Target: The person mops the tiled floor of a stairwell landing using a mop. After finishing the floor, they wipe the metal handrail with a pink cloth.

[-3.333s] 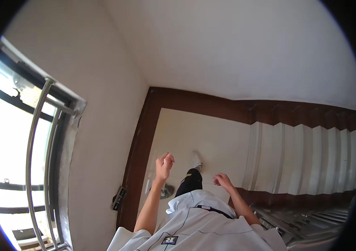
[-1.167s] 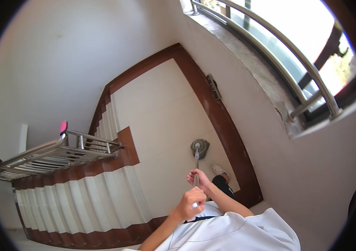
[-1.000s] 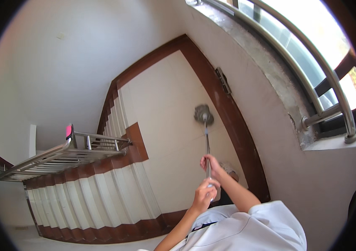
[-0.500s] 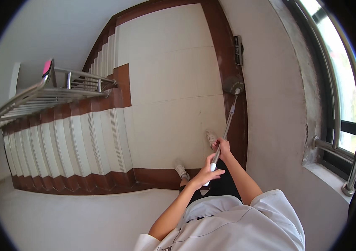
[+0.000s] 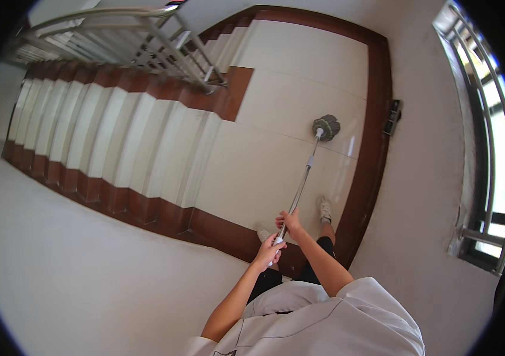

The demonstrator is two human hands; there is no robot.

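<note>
- Mop with grey, round, shaggy head (image 5: 327,128), thin shiny metal shaft (image 5: 299,188) and white handle grip (image 5: 278,241): head appears to rest on the cream tiled floor (image 5: 276,160), left of the dark red-brown border (image 5: 376,107).
- Your left hand (image 5: 270,253): fingers wrapped around the grip.
- Your right hand (image 5: 288,222): fingers curled around the shaft, nearer the head.
- Long axis runs forward from you, slanting right.

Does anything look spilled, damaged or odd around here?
Nothing clearly stands out. Bright streaks on the glossy cream floor tiles, right of the round grey mop head, could be wetness or just reflected light; I cannot tell which.
</note>
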